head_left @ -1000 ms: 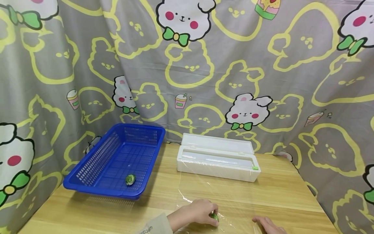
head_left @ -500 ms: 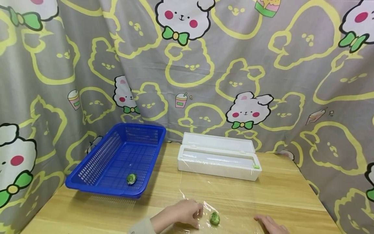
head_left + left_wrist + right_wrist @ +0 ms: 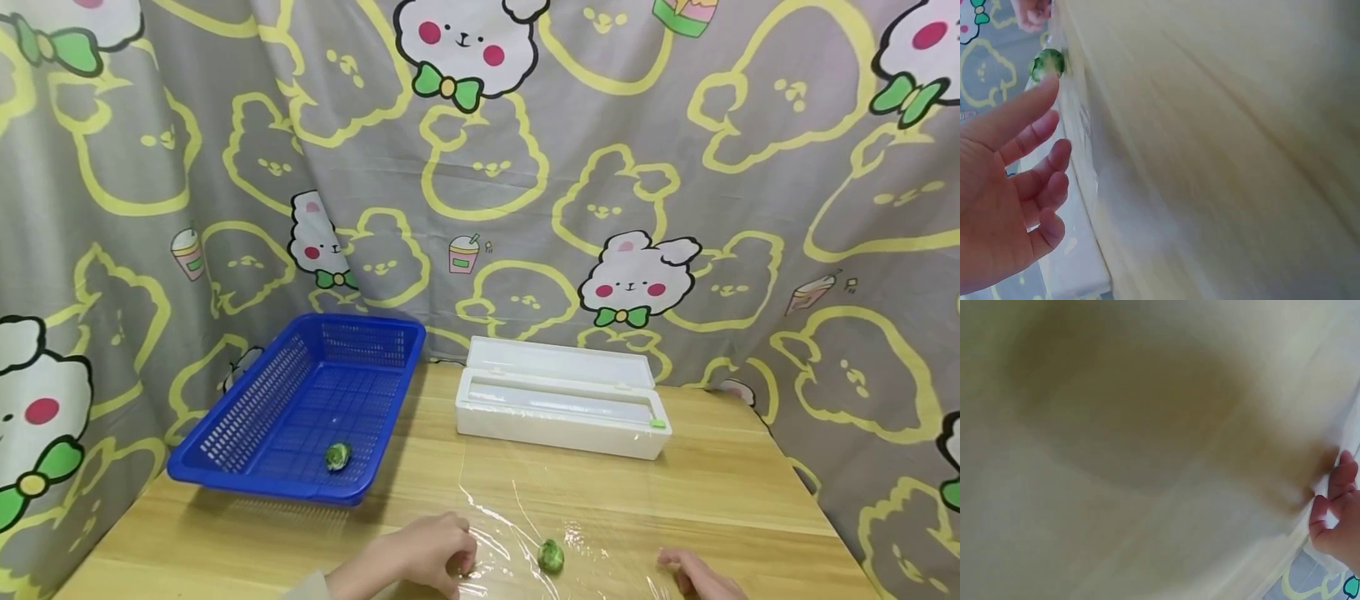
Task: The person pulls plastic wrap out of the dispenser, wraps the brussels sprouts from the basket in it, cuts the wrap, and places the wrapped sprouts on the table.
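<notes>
A small green Brussels sprout sits on a sheet of clear cling film at the front of the table. To its left is my left hand, fingers loosely bent and holding nothing; the left wrist view shows a gap between thumb and fingers. Beyond that hand's thumb tip, the same sprout appears. My right hand is low by the film's right edge. In the right wrist view its thumb and fingers stand apart near the table; whether they touch the film is unclear.
The film runs back to a white dispenser box with its lid raised and a roll inside. At the left stands a blue basket containing another sprout. A patterned curtain hangs behind the table.
My left hand has let go of the sprout and drawn away to the left, leaving it on the film. My right hand has shifted slightly right.
</notes>
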Demonstrator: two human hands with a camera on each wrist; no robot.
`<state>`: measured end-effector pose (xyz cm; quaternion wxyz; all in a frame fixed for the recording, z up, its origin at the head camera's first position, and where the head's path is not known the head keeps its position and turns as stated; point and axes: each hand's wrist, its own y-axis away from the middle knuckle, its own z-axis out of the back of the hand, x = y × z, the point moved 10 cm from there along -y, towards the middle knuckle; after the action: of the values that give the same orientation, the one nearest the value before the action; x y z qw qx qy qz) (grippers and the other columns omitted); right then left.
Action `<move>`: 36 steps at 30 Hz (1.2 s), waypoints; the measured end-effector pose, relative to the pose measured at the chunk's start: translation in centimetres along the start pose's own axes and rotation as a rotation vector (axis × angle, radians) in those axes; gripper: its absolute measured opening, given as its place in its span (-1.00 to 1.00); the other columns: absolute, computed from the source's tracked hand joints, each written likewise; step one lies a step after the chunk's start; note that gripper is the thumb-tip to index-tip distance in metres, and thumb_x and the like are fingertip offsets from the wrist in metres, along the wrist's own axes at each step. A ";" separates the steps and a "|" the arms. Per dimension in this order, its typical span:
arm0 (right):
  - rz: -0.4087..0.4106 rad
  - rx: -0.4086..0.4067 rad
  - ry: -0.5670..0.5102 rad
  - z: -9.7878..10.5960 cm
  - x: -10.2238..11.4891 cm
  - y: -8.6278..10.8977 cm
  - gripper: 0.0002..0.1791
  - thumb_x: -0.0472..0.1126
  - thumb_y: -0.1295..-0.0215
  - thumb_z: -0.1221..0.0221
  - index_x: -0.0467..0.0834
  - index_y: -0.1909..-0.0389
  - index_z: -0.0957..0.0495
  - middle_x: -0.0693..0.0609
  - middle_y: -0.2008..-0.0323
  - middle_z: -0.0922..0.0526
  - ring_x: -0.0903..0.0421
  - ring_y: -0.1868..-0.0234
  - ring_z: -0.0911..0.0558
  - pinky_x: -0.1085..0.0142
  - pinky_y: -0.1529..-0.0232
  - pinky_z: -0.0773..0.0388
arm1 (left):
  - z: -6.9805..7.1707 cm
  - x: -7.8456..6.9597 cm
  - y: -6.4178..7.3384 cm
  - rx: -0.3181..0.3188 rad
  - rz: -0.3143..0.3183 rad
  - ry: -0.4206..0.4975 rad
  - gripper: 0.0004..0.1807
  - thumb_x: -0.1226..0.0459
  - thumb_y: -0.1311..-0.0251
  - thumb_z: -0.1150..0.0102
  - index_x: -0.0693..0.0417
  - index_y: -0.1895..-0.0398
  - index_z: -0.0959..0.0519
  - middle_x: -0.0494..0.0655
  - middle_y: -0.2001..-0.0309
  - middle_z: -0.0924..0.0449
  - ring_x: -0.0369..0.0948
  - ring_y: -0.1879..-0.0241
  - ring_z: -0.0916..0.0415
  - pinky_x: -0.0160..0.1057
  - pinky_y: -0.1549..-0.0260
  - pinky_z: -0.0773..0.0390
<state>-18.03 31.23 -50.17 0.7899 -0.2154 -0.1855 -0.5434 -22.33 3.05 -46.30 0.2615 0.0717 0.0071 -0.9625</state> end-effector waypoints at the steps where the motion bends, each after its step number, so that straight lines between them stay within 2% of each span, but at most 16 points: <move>1: 0.045 -0.041 0.009 0.2 0.5 0.1 -0.51 -0.01 0.02 -0.32 -0.09 0.11 -0.36 0.26 0.47 -0.25 0.50 0.60 -0.22 0.51 0.65 -0.21 | 0.1 0.1 0.2 0.000 0.002 -0.013 -0.66 0.05 0.42 -0.46 -0.23 0.61 -0.43 -0.44 0.54 -0.17 -0.47 0.46 -0.13 -0.53 0.54 -0.13; 4: 0.182 -0.111 0.027 0.4 1.6 0.4 -0.68 -0.12 0.01 -0.32 0.08 0.25 -0.42 0.40 0.46 -0.22 0.54 0.58 -0.21 0.54 0.68 -0.19 | 0.1 0.3 0.8 0.002 0.010 -0.023 -0.65 0.06 0.46 -0.47 -0.25 0.57 -0.46 -0.44 0.52 -0.20 -0.45 0.45 -0.13 -0.52 0.52 -0.13; 8: 0.215 -0.068 0.014 0.0 1.8 0.4 -0.79 -0.16 -0.05 -0.27 0.20 0.40 -0.47 0.44 0.45 -0.19 0.54 0.56 -0.21 0.55 0.65 -0.14 | -0.1 0.4 1.2 -0.029 -0.009 -0.036 -0.65 0.09 0.48 -0.48 -0.27 0.56 -0.49 -0.43 0.51 -0.22 -0.45 0.45 -0.11 -0.52 0.52 -0.12; 11: 0.249 -0.092 0.034 0.1 2.0 0.4 -0.74 -0.23 0.00 -0.29 0.23 0.48 -0.48 0.42 0.46 -0.19 0.55 0.57 -0.20 0.58 0.65 -0.12 | -0.2 0.3 1.2 -0.072 -0.040 -0.039 -0.73 0.14 0.37 -0.44 -0.27 0.59 -0.49 -0.44 0.52 -0.22 -0.45 0.46 -0.12 -0.54 0.52 -0.11; 13: 0.316 -0.144 0.064 0.3 2.5 0.3 -0.66 -0.31 0.11 -0.32 0.22 0.51 -0.47 0.42 0.45 -0.20 0.56 0.56 -0.17 0.64 0.64 -0.10 | 0.0 0.2 1.3 -0.106 -0.065 -0.037 -0.79 0.19 0.28 -0.38 -0.26 0.63 -0.49 -0.43 0.53 -0.22 -0.45 0.47 -0.12 -0.55 0.52 -0.11; 16: 0.455 -0.221 0.082 0.8 3.4 0.3 -0.59 -0.39 0.30 -0.35 0.17 0.54 -0.47 0.37 0.41 -0.26 0.57 0.52 -0.20 0.74 0.59 -0.09 | 0.2 0.3 1.3 -0.114 -0.065 -0.017 -0.82 0.23 0.15 -0.30 -0.25 0.65 -0.49 -0.43 0.53 -0.22 -0.45 0.47 -0.13 -0.57 0.51 -0.12; 18: 0.527 -0.224 0.057 1.1 3.9 0.4 -0.59 -0.41 0.35 -0.35 0.14 0.54 -0.48 0.31 0.38 -0.32 0.55 0.48 -0.26 0.76 0.54 -0.13 | 0.3 0.4 1.4 -0.115 -0.056 0.003 -0.84 0.24 0.10 -0.27 -0.23 0.63 -0.49 -0.42 0.52 -0.24 -0.46 0.46 -0.14 -0.56 0.49 -0.16; 20: 0.547 -0.149 -0.028 1.0 4.0 0.2 -0.64 -0.44 0.26 -0.31 0.09 0.51 -0.51 0.23 0.34 -0.41 0.51 0.41 -0.35 0.72 0.48 -0.22 | 0.4 0.6 1.4 -0.109 -0.042 0.013 -0.86 0.23 0.04 -0.25 -0.22 0.58 -0.48 -0.43 0.50 -0.27 -0.46 0.43 -0.18 -0.54 0.42 -0.28; 21: 0.541 -0.102 -0.067 1.0 4.0 0.1 -0.66 -0.45 0.19 -0.28 0.08 0.49 -0.52 0.20 0.32 -0.44 0.48 0.38 -0.40 0.68 0.46 -0.27 | 0.5 0.7 1.4 -0.108 -0.035 0.019 -0.87 0.22 0.01 -0.23 -0.21 0.56 -0.47 -0.43 0.49 -0.28 -0.46 0.42 -0.20 -0.50 0.36 -0.36; 23: 0.468 0.000 -0.145 0.8 3.5 -0.2 -0.69 -0.46 0.02 -0.20 0.06 0.43 -0.51 0.19 0.29 -0.50 0.44 0.31 -0.44 0.59 0.42 -0.36 | 0.6 0.9 1.4 -0.103 -0.020 0.035 -0.87 0.21 -0.04 -0.20 -0.20 0.54 -0.44 -0.45 0.48 -0.30 -0.47 0.40 -0.24 -0.39 0.22 -0.44; 25: 0.338 0.101 -0.224 0.5 2.7 -0.5 -0.76 -0.43 -0.15 -0.09 0.02 0.38 -0.51 0.24 0.30 -0.53 0.44 0.29 -0.46 0.51 0.42 -0.39 | 0.7 1.1 1.3 -0.096 0.003 0.060 -0.86 0.22 -0.09 -0.15 -0.18 0.52 -0.41 -0.46 0.50 -0.30 -0.47 0.41 -0.25 -0.34 0.17 -0.46; 26: 0.277 0.133 -0.239 0.5 2.3 -0.6 -0.78 -0.41 -0.20 -0.05 -0.01 0.37 -0.51 0.26 0.31 -0.54 0.44 0.30 -0.45 0.48 0.43 -0.39 | 0.7 1.3 1.2 -0.091 0.021 0.079 -0.86 0.22 -0.12 -0.13 -0.17 0.52 -0.40 -0.45 0.52 -0.29 -0.47 0.43 -0.25 -0.34 0.18 -0.46; 30: 0.052 0.212 -0.238 0.3 0.6 -1.0 -0.90 -0.26 -0.29 -0.03 -0.07 0.35 -0.52 0.33 0.39 -0.54 0.48 0.36 -0.42 0.46 0.45 -0.37 | 0.7 2.1 1.1 -0.075 0.108 0.171 -0.88 0.24 -0.20 -0.04 -0.13 0.47 -0.37 -0.41 0.53 -0.26 -0.46 0.49 -0.21 -0.45 0.45 -0.36; 33: 0.014 0.207 -0.188 0.5 0.2 -1.3 -0.90 -0.21 -0.29 -0.05 -0.08 0.37 -0.52 0.31 0.40 -0.56 0.49 0.37 -0.41 0.45 0.44 -0.39 | 0.6 2.6 1.0 -0.073 0.168 0.221 -0.89 0.25 -0.24 0.00 -0.11 0.43 -0.34 -0.37 0.54 -0.24 -0.44 0.51 -0.20 -0.45 0.51 -0.33; 36: 0.027 0.185 -0.190 0.8 0.3 -1.5 -0.89 -0.23 -0.28 -0.06 -0.13 0.39 -0.53 0.27 0.43 -0.57 0.49 0.39 -0.41 0.45 0.45 -0.40 | 0.6 3.0 0.8 -0.092 0.193 0.249 -0.87 0.27 -0.25 0.01 -0.09 0.43 -0.31 -0.37 0.57 -0.23 -0.44 0.55 -0.19 -0.45 0.54 -0.33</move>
<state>-19.36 30.96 -49.11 0.7924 -0.1944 -0.3059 -0.4906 -24.55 0.79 -46.11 0.3529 0.1787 0.0767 -0.9152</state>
